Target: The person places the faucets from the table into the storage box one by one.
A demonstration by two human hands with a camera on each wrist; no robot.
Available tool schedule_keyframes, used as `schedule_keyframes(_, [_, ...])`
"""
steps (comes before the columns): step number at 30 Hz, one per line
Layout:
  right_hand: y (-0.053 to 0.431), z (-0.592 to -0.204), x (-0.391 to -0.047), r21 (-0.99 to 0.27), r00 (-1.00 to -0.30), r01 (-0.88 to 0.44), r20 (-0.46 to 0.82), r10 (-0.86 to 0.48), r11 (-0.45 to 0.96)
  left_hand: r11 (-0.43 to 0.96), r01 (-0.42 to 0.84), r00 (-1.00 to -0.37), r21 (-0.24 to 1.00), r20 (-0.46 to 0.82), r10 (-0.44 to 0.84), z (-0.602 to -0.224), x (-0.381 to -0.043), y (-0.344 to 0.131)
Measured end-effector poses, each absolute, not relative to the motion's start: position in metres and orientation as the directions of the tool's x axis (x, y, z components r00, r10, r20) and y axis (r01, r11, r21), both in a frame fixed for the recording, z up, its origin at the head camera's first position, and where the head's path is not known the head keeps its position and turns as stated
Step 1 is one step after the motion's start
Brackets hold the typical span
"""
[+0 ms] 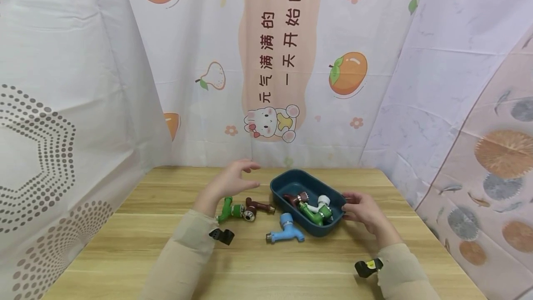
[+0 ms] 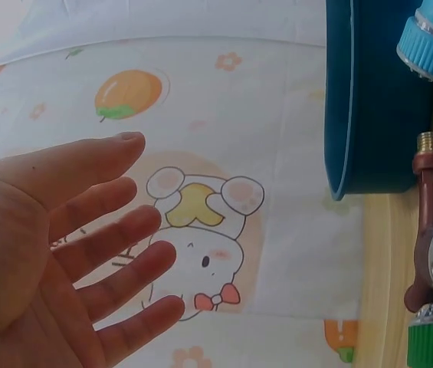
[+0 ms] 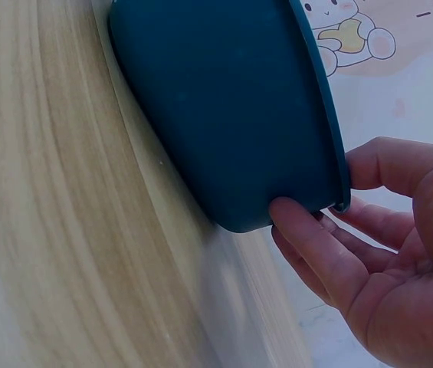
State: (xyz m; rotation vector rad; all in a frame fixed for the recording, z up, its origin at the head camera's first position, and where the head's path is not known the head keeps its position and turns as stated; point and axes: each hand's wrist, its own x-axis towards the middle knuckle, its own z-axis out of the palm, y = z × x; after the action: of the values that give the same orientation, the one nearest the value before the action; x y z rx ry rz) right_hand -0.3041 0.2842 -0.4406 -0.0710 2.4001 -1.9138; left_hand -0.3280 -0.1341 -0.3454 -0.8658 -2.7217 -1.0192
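Right hand is gripping the dark blue tub by its rim — left hand is hovering, spread wide, green tap and brown tap lying near its wrist.

The dark teal, round-cornered plastic tub looks smooth to me, with a dull satin finish. At its seven o'clock, the sky-blue plastic tap seems matt, with a threaded metal end. At its nine o'clock, the dark-brown tap looks smooth, its threaded tip brassy metal. The pale wood-grain tabletop carries a faint sheen; at twelve o'clock hangs creased, matt, fruit-printed white cloth.
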Motion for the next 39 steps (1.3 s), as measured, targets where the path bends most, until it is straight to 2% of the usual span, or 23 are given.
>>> schedule_keyframes(39, [0.284,-0.441,-0.303,-0.980,-0.996,0.003,-0.019,-0.082,0.199,0.701,0.418,-0.905,0.578,0.199,0.376,-0.380,-0.335,-0.166])
